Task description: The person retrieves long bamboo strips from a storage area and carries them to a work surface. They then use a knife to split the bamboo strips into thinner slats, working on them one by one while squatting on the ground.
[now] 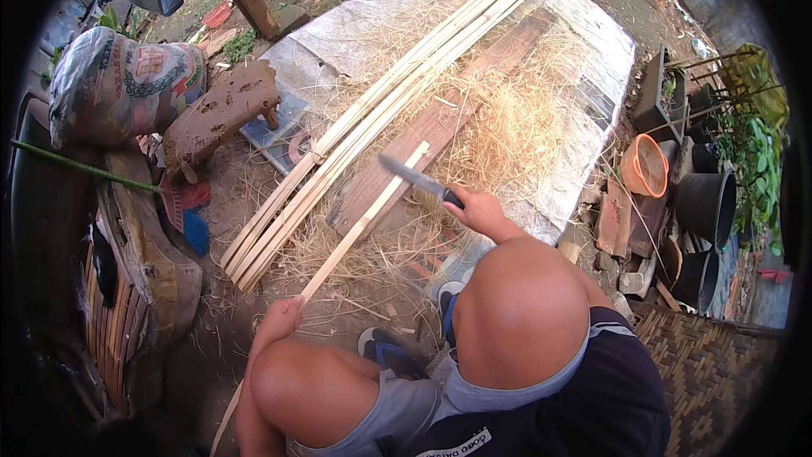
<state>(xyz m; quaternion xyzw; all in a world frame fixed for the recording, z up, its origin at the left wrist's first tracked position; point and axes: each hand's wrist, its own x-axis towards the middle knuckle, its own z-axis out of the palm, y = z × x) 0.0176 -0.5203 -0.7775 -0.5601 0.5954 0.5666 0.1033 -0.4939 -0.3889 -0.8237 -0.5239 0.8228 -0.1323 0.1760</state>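
Observation:
My left hand (282,318) is closed round a long pale bamboo strip (331,261), which runs from beside my left knee up onto a brown wooden plank (421,148). In my right hand (482,213) is a knife (420,180) with a dark handle, gripped in closed fingers. Its blade points left and lies across the strip near the strip's far end, over the plank. Whether the edge bites into the strip cannot be made out. Left of the plank lies a bundle of similar bamboo strips (382,110), tied near its lower part.
Curly shavings (518,140) cover much of the printed sheet (605,55) beneath the plank. A stuffed sack (118,89) and a brown log-like piece (222,114) stand at left. On the right are an orange pot (644,166), black pots (705,207) and a woven mat (706,372).

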